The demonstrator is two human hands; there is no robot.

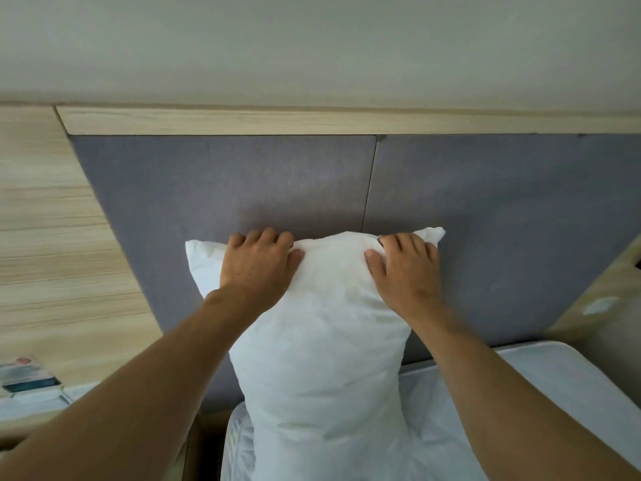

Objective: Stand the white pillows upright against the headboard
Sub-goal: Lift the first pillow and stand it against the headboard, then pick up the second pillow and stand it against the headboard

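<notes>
One white pillow [322,345] stands upright on the mattress, its back against the grey padded headboard [222,182]. My left hand [258,263] grips the pillow's top edge near its left corner, fingers curled over the back. My right hand [406,265] grips the same top edge near the right corner. The pillow's lower end rests on the bed between my forearms. No other pillow is in view.
The mattress with its white sheet [520,387] stretches to the right. A pale wooden rail [312,121] tops the headboard and wooden panelling [52,237] runs on the left. A low surface at the lower left holds a stack of books [27,376]. A wooden piece [596,300] stands at right.
</notes>
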